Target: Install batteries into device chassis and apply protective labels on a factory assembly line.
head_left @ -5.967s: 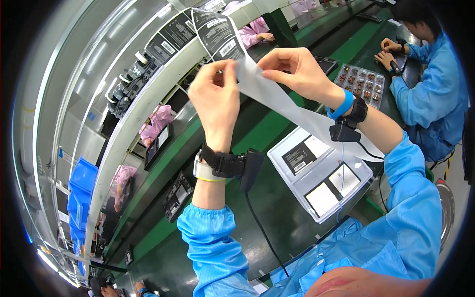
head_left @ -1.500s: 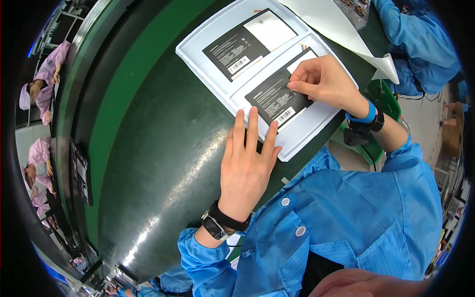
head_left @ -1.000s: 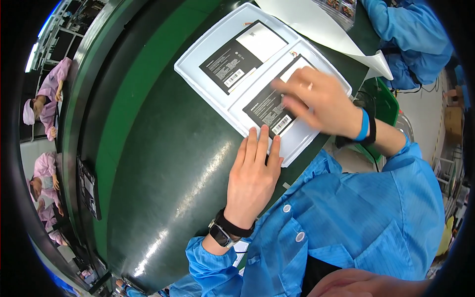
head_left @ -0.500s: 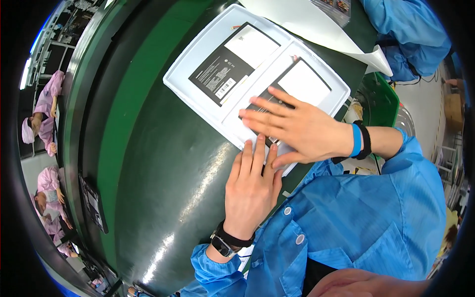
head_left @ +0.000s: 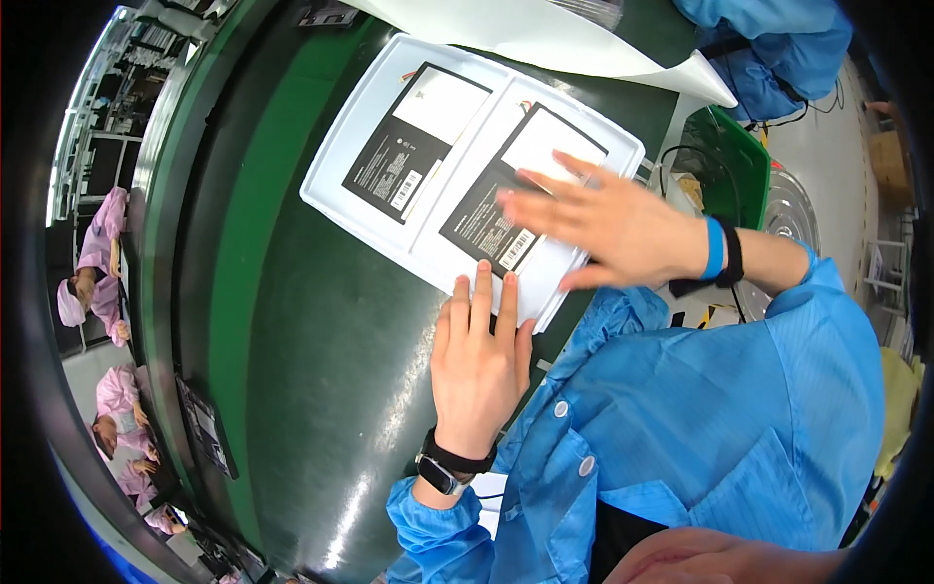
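Flat and open, the right hand lay palm down across the nearer of two dark rectangular panels, fingers spread and gripping nothing; its blurred fingertips suggest a sweep over the panel's face. That panel sat in the right-hand pocket of a white moulded tray, with a second panel in the pocket beside it, untouched. The left hand was likewise open, fingers together, its fingertips pressed on the tray's near rim while the palm rested on the dark green bench.

By the look of it, the step in hand was smoothing or pressing the panel's surface while the other hand steadied the tray. A next move would probably call for even, light pressure and a firm hold on the rim, lest the tray slide.

Beyond the tray's far edge lay a large white sheet, just short of it. Left of the tray the bench offered broad open room; on the right, the bench edge ran close, with a green bin past it.
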Tool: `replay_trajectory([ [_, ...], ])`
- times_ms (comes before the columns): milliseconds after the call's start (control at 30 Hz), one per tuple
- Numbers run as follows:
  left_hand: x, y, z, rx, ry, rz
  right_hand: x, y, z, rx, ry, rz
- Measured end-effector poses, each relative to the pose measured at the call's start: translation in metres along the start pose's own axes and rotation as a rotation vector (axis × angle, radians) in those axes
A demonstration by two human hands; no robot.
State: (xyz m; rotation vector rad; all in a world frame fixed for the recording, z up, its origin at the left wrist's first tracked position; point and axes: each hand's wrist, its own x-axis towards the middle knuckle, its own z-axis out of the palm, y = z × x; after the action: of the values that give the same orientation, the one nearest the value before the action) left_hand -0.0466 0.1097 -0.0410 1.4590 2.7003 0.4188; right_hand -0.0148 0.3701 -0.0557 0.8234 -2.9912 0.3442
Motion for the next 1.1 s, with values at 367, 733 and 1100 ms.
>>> replay_trajectory([
  [367, 0.004, 0.002, 0.002, 0.055, 0.024, 0.013, -0.005, -0.009, 0.012, 0.055, 0.053, -0.079],
  [733, 0.010, 0.015, -0.016, 0.059, 0.069, -0.053, -0.031, 0.075, -0.015, 0.039, 0.348, 0.219],
  [1100, 0.025, 0.036, -0.028, -0.032, 0.169, -0.445, -0.010, 0.118, -0.009, 0.327, 0.263, 0.026],
])
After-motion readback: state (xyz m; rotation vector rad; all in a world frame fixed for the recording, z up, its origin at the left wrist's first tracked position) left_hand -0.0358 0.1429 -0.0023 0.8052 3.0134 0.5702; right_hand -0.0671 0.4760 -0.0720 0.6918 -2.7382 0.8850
